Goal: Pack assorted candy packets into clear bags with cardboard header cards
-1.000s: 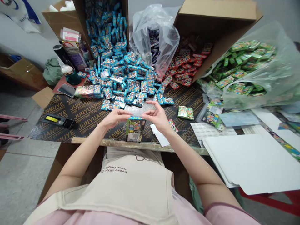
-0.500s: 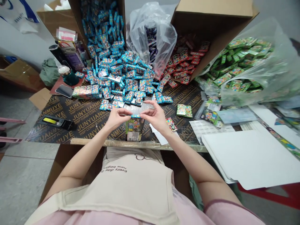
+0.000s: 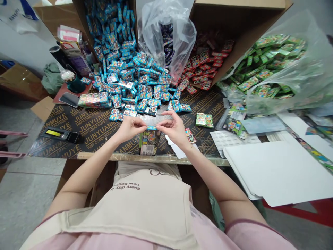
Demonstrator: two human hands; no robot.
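- Pack stands upright at the near table edge, right of the black dispenser and in front of the blue box pile.
- Your left hand pinches the clear wrap over the pack's top.
- Your right hand pinches the same wrap, close beside the left.
- My read: hold both pinches level and pull evenly, or the pack tips toward you.
- Loose card and white sheets lie to the right.
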